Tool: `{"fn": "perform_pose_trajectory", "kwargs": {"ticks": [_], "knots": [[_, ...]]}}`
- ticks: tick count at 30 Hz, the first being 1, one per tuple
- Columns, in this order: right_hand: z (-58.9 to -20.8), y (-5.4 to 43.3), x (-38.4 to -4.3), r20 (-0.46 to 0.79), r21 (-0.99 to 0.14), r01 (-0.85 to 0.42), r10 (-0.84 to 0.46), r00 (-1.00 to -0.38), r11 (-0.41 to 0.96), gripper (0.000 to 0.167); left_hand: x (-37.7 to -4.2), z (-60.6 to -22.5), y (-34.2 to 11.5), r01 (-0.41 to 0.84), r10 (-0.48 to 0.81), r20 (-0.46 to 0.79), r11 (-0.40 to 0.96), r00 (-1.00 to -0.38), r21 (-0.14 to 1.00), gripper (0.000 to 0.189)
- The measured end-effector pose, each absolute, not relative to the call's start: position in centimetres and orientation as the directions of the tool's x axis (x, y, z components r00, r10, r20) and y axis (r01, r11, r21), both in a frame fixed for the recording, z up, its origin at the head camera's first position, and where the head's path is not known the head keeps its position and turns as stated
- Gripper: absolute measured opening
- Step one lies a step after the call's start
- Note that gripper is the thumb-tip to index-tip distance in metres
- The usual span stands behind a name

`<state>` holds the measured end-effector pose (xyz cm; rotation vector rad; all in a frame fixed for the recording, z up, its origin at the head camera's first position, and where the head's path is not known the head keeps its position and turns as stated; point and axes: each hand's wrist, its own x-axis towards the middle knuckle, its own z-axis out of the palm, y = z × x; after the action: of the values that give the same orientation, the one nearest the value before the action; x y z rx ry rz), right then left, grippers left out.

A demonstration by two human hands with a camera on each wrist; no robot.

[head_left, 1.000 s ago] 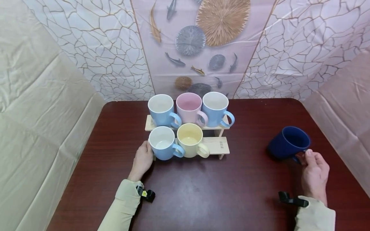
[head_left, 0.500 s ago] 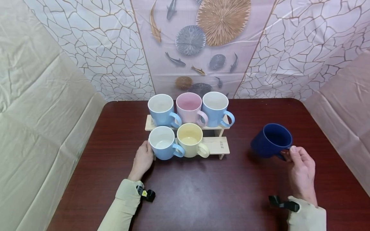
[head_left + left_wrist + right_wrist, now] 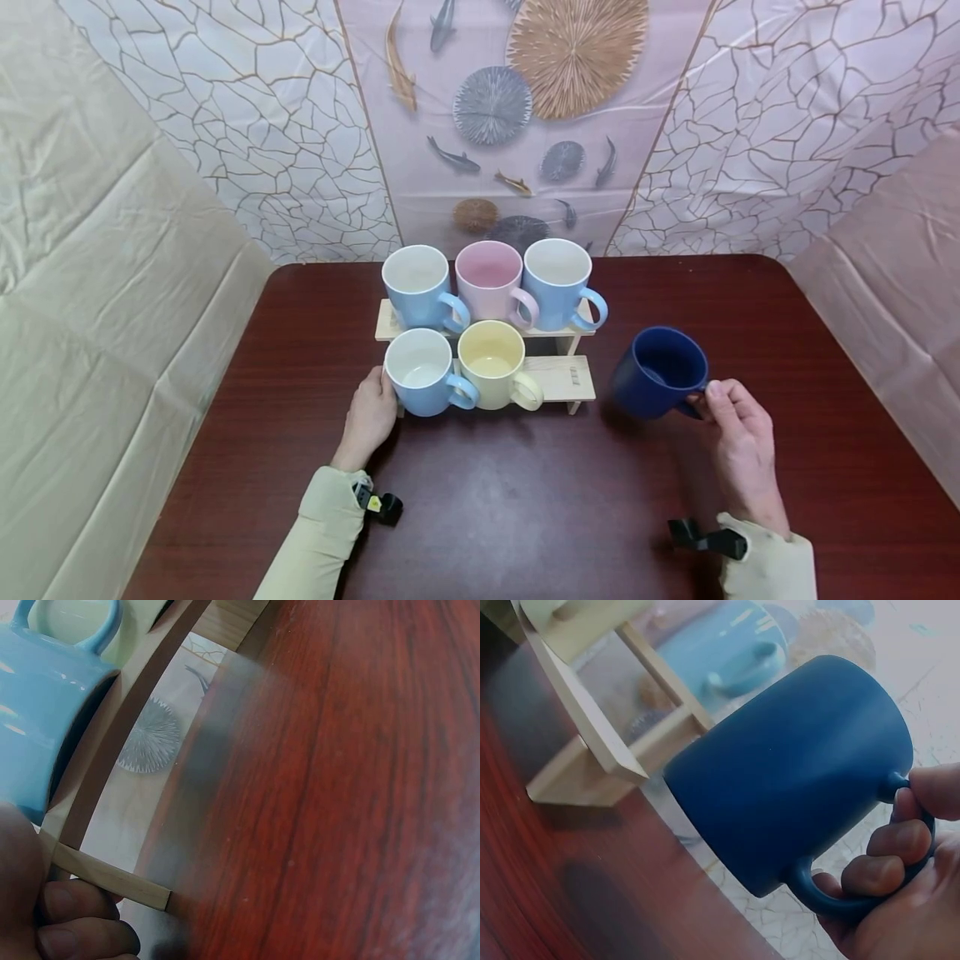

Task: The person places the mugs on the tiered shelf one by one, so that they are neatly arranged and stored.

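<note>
My right hand grips the handle of a dark blue mug, fingers hooked through it and thumb on top. The mug is held off the table, just right of a two-step wooden rack. At the rack's left end, my left hand holds the lower step, its fingers curled by the rack's leg. Beside that hand stands a light blue mug on the lower step, with a pale yellow mug to its right. Bare wood shows on the step's right end.
On the upper step stand a light blue mug, a pink mug and another light blue mug, handles to the right. The dark red-brown table meets a patterned backdrop behind and cloth at the sides.
My right hand has carried the dark blue mug leftward, from the table's right side to close by the rack's right end. My left hand and the other mugs have stayed put.
</note>
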<state>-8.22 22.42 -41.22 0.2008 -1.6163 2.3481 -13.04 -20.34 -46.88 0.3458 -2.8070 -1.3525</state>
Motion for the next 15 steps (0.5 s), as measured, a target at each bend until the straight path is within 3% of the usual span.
{"fn": "perform_pose_trajectory", "kwargs": {"ticks": [15], "knots": [[-40.8, 19.3, -8.7, 0.304, -0.926, -0.311, 0.064, -0.950, -0.213, 0.023, -13.1, -47.0, -20.4, -0.191, -0.199, -0.084, 0.610, -0.976, 0.769, 0.044]]}}
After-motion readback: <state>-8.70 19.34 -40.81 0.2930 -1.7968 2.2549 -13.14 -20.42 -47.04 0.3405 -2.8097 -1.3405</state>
